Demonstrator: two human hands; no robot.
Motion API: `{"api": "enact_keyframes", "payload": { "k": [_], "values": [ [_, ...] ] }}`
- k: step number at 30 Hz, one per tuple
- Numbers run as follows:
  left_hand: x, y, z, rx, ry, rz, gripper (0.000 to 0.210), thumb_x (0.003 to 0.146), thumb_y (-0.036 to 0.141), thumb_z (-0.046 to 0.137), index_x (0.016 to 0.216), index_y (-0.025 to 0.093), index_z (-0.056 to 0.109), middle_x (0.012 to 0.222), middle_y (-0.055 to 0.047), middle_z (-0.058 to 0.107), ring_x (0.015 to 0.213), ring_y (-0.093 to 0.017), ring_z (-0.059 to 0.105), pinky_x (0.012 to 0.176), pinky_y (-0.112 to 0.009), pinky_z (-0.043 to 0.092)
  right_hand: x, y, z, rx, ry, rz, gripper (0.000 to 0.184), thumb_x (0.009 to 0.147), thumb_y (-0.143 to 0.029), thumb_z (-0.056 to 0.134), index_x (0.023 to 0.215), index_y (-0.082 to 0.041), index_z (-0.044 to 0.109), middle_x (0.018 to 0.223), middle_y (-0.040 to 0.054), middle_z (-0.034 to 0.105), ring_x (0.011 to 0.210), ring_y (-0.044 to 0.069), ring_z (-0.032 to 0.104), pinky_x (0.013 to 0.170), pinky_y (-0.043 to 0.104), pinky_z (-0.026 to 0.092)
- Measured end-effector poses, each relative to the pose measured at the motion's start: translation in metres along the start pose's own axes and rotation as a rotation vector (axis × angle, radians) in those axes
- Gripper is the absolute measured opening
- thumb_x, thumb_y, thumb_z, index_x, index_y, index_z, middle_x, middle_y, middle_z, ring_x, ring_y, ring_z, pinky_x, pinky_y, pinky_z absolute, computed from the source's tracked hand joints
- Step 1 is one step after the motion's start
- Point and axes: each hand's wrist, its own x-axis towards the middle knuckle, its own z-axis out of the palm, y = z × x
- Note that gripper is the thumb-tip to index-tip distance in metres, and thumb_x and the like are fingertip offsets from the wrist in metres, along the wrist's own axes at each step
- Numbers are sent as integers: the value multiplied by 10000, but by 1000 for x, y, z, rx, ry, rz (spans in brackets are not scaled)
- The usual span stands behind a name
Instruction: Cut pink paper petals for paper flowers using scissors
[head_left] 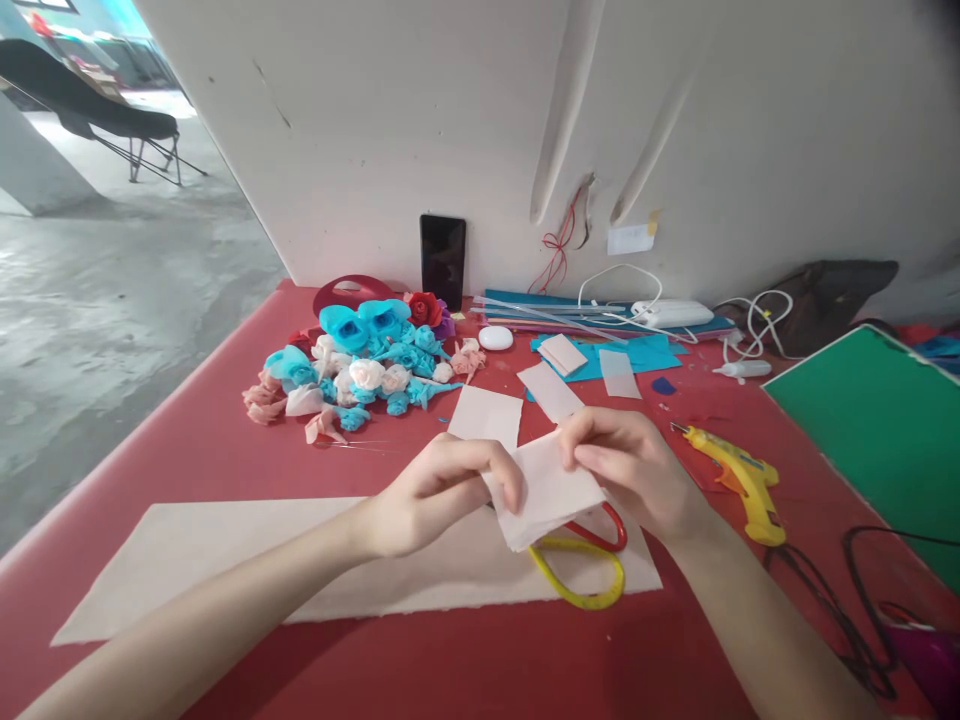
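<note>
I've got left hand (pixel 431 495) and right hand (pixel 637 465) gripping layered paper (pixel 551 483); scissors (pixel 591 602) partly beneath it, glue gun (pixel 739 478) right, flowers (pixel 367 374) left.

Head camera, one — riding on the person's head, it is looking forward and down over both forearms (pixel 232 620). Near range: left hand (pixel 442 490) and right hand (pixel 637 470) are standing close before the lens. Middle range: the view is crossing a red table (pixel 187 440). Far range: it is facing a pale wall (pixel 360 130) — floor (pixel 112 300) is showing off left.
</note>
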Motion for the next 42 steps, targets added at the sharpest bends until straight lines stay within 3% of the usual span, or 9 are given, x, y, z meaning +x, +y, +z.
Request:
{"api": "enact_keyframes", "payload": {
  "k": [6, 16, 19, 22, 27, 31, 36, 40, 42],
  "values": [
    [0, 2, 1, 297, 71, 168, 265, 756, 94, 396, 703, 169, 645, 674, -61, 676, 590, -177, 622, 573, -253, 463, -1, -5, -4, -212, 103, -40, 94, 749, -159, 632, 770, -228, 693, 799, 12, 670, 521, 78, 540, 418, 178, 435],
    [7, -6, -1, 201, -36, 345, 336, 768, 23, 374, 663, 133, 674, 733, -91, 675, 649, -155, 628, 604, -238, 475, -1, -10, -17, -219, 206, -80, 152, 730, -159, 658, 780, -276, 740, 901, 1, 706, 500, 63, 533, 399, 167, 436],
    [8, -8, -2, 40, 53, 287, 311, 774, 53, 391, 539, 142, 574, 666, -71, 644, 637, -157, 602, 615, -259, 464, -1, -14, -25, -195, 255, -96, 164, 717, -143, 658, 767, -275, 742, 882, -6, 713, 466, 40, 488, 366, 139, 398],
    [10, -7, -1, -125, 206, 59, 247, 827, 123, 378, 660, 156, 558, 672, -22, 625, 645, -136, 575, 621, -243, 439, -2, -17, -24, -174, 212, -47, 164, 711, -141, 659, 769, -270, 742, 886, -9, 713, 502, 38, 505, 378, 119, 388],
    [13, -5, 6, -47, 120, -258, 273, 837, 376, 483, 763, 150, 617, 671, 17, 560, 617, -98, 476, 572, -199, 369, 1, -6, -4, -149, 3, 153, 211, 751, -144, 591, 882, -247, 720, 1003, 20, 678, 475, 29, 495, 397, 145, 407],
    [13, -5, 11, 45, 81, -313, 336, 818, 418, 503, 663, 134, 595, 561, 42, 459, 527, -74, 380, 509, -199, 310, 2, -2, 3, -199, -105, 181, 247, 775, -188, 580, 997, -221, 683, 994, 42, 654, 510, 41, 488, 428, 168, 401],
    [11, -3, 12, 63, 20, -310, 372, 857, 427, 431, 711, 117, 577, 593, 31, 439, 545, -75, 382, 509, -201, 298, -1, -12, 1, -245, -140, 170, 360, 801, -204, 573, 1155, -265, 562, 641, -50, 508, 513, 54, 459, 451, 153, 387],
    [10, 0, 15, 147, 24, -226, 375, 869, 392, 415, 596, 139, 449, 563, 51, 345, 515, -59, 293, 456, -194, 230, -3, -9, 8, -373, 36, 88, 111, 839, -313, 542, 901, -222, 555, 688, -44, 501, 549, 58, 454, 479, 162, 361],
    [10, 1, 16, 161, 4, -193, 360, 873, 368, 405, 587, 150, 408, 558, 57, 300, 506, -58, 245, 440, -196, 204, -5, -5, 14, -501, 48, 45, 136, 854, -323, 522, 787, -205, 528, 700, -38, 517, 598, 68, 470, 521, 170, 362]
  ]
}}
